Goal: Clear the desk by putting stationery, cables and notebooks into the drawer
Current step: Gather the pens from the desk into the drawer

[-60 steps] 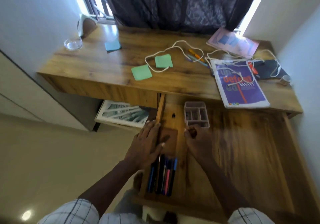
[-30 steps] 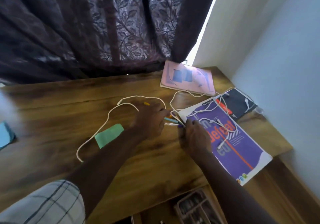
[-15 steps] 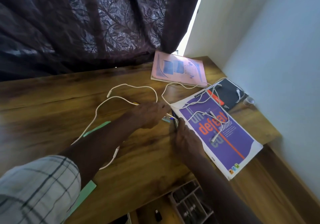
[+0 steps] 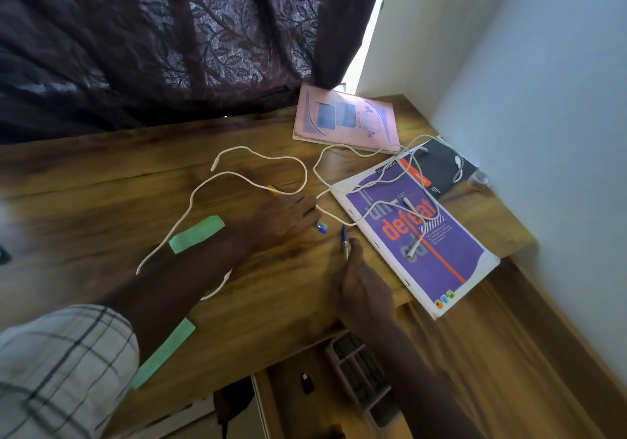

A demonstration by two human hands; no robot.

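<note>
My left hand (image 4: 281,214) lies on the wooden desk (image 4: 101,184) with its fingers curled over a few pens (image 4: 321,226); a yellow end and blue and teal tips stick out on either side. My right hand (image 4: 363,289) pinches the near end of a blue pen (image 4: 344,238) lying beside the purple notebook (image 4: 424,235). A white cable (image 4: 258,158) loops across the desk and over that notebook. A pink notebook (image 4: 346,119) and a black notebook (image 4: 441,167) lie at the back right. The open drawer (image 4: 475,353) shows below the desk edge.
Two green sticky notes (image 4: 196,233) (image 4: 166,350) are partly under my left arm. A small clear cap (image 4: 478,179) stands by the wall. In the drawer sit a grey divided tray (image 4: 363,370) and a small black item (image 4: 307,382). A dark curtain hangs behind the desk.
Both hands left the drawer and reached up to the pens on the desk. Over the last half second the left hand closed over the pens and the right took the blue pen's end.
</note>
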